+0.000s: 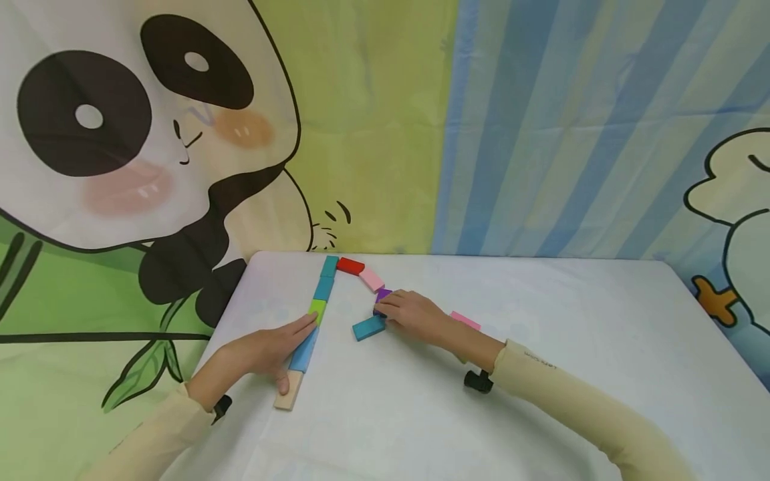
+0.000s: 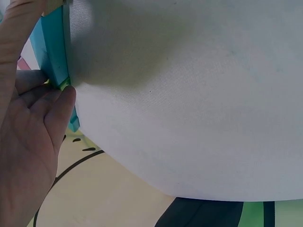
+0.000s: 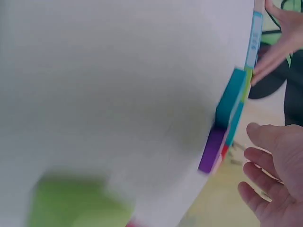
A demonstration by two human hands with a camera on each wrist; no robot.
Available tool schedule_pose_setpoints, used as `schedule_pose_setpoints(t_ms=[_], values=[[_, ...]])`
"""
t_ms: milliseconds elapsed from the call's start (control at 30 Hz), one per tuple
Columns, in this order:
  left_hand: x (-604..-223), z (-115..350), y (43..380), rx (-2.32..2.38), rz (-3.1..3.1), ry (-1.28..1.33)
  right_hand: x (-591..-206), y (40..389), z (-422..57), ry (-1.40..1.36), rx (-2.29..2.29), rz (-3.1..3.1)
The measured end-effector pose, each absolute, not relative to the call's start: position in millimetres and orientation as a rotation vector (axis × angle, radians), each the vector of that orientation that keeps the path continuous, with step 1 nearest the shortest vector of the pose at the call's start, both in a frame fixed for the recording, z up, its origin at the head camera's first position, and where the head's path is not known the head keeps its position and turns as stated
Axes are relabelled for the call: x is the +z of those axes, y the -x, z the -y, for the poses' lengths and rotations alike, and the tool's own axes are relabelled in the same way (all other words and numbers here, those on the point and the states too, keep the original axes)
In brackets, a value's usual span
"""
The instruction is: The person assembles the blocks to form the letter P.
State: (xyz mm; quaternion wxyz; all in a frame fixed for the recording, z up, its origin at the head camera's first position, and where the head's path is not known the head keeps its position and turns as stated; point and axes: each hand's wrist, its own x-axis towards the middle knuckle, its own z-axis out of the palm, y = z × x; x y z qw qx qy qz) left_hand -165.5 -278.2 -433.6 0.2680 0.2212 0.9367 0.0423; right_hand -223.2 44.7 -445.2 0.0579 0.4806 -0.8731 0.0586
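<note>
A straight row of small flat blocks lies on the table's left side: two teal blocks (image 1: 323,288), a lime-green block (image 1: 317,308), a light-blue block (image 1: 304,351) and a plain wooden block (image 1: 289,391). My left hand (image 1: 265,351) rests along this row, straight fingertips at the green block and thumb by the wooden one. From the far end a red block (image 1: 351,266), a pink block (image 1: 371,279), a purple block (image 1: 382,294) and a teal block (image 1: 368,328) curve toward me. Close over the purple block is my right hand (image 1: 415,314); its wrist view shows loosely bent fingers apart from the blocks.
Another pink block (image 1: 465,321) lies beyond my right forearm. A green block (image 3: 75,201) appears blurred and close in the right wrist view. Behind the white table (image 1: 541,300) hangs a cloth (image 1: 373,127) with a panda picture.
</note>
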Motion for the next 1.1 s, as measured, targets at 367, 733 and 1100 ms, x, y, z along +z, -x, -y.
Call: schedule_pose_setpoints(t_ms=[367, 733, 1100], values=[[-433, 281, 158, 0.142, -2.528, -0.597, -459, 213, -149, -1.032, 0.348, 2.833], [-436, 284, 162, 0.158, -2.525, -0.596, -461, 215, -170, -1.100, 0.513, 2.943], [-433, 279, 167, 0.127, -2.520, -0.607, -434, 195, -39, -1.624, 0.566, 2.771]])
